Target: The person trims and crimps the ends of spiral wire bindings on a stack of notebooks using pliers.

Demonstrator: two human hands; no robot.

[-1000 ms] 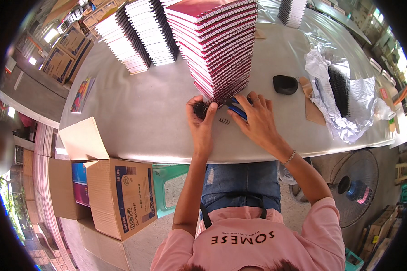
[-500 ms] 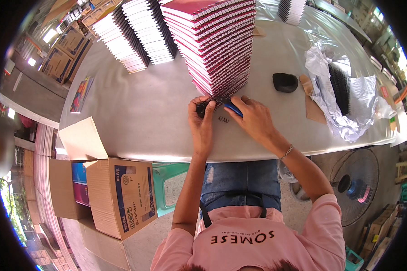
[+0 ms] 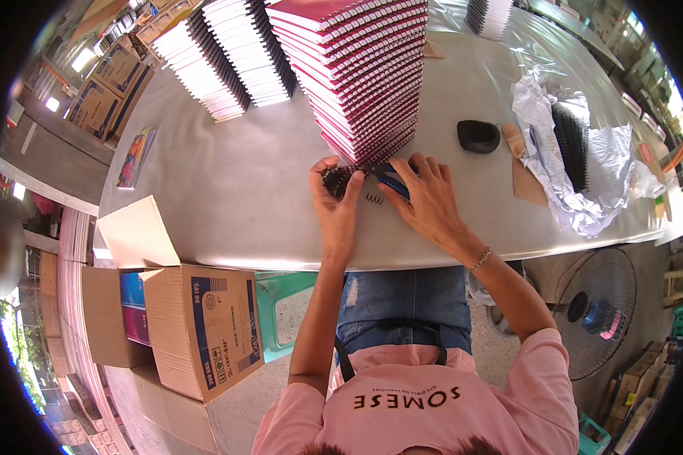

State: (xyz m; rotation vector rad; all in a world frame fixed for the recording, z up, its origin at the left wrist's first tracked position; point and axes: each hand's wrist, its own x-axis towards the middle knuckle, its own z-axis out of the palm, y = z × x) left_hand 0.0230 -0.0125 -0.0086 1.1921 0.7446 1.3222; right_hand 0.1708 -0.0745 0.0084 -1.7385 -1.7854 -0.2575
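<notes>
My left hand (image 3: 334, 201) is closed around a bunch of black spiral binding coils (image 3: 335, 180), seen nearly end-on. Blue-handled pliers (image 3: 392, 184) are in my right hand (image 3: 429, 196), their handles spread apart and their dark jaws at the coils, near my left fingertips. Whether the jaws touch a coil cannot be made out. A short cut piece of black coil (image 3: 374, 199) lies on the table just below the pliers. Directly beyond my hands rises a tall stack of red-covered spiral notebooks (image 3: 372, 83).
Two stacks of white-edged notebooks (image 3: 243, 57) stand at the far left. Right of the red stack are a black rounded object (image 3: 478, 137) and crumpled white paper (image 3: 584, 208) holding black coils (image 3: 569, 148). An open cardboard box (image 3: 201, 326) sits beside the table's near left edge; a fan (image 3: 596, 311) stands right.
The pliers' handles have opened apart, and my right fingers have loosened and spread over them. My left hand and its coils have shifted slightly left.
</notes>
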